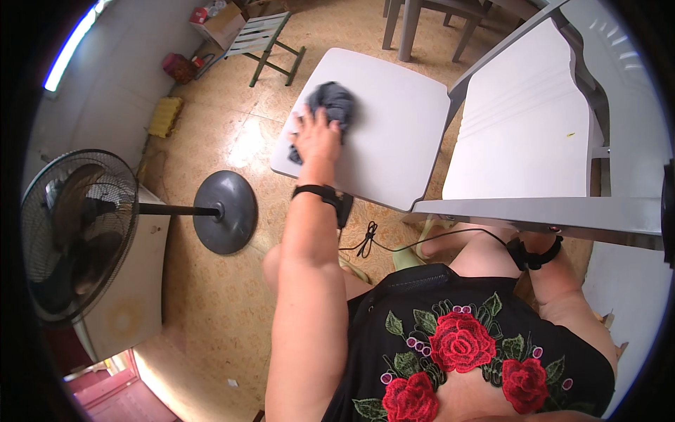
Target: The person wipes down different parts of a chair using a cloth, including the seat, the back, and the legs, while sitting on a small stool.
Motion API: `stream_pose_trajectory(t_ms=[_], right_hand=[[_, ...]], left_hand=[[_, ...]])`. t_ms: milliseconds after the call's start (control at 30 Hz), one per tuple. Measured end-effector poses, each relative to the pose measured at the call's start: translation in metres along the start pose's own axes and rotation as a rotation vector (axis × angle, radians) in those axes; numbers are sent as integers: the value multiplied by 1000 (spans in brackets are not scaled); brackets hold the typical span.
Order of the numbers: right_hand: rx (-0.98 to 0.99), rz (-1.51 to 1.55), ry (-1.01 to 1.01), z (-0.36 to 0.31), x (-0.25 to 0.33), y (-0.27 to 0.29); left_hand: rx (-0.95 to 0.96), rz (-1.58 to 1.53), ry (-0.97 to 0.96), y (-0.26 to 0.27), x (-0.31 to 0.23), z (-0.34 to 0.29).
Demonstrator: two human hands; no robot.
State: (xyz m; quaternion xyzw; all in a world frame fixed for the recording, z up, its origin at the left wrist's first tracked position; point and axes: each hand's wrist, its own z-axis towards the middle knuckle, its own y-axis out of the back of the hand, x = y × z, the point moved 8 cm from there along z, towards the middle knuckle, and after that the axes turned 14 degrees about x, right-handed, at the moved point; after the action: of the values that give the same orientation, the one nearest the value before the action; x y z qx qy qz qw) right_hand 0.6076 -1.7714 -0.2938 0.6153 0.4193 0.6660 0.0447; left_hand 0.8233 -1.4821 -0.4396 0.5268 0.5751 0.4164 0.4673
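Note:
My left hand [320,139] holds a crumpled dark grey cloth [330,98] down on a pale chair seat [397,126]. The fingers lie over the cloth, which bunches out ahead of them and beside the wrist. To the right of the seat is the grey-framed chair back with its white panel [524,119]. My right hand [540,243] is low at the right, by my thigh and under the grey frame rail [506,209]; its fingers are hidden. Each wrist wears a black band, and a thin black cable [429,244] with a tied loop runs between them.
A standing fan [81,235] with a round black base [225,211] is at the left, beside a white cabinet [133,295]. A folding stool [261,39] and a cardboard box [223,24] stand at the far left. Grey furniture legs [409,32] rise at the back.

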Motion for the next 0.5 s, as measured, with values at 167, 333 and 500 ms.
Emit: stream_pose_trajectory(t_ms=[167, 333, 500], right_hand=[[118, 201, -12, -2, 7, -16], [736, -51, -41, -18, -17, -111], [327, -41, -5, 11, 20, -103]], left_hand=[[9, -98, 238, 6, 52, -5], [87, 44, -4, -8, 31, -44], [162, -14, -253, -24, -18, -95]])
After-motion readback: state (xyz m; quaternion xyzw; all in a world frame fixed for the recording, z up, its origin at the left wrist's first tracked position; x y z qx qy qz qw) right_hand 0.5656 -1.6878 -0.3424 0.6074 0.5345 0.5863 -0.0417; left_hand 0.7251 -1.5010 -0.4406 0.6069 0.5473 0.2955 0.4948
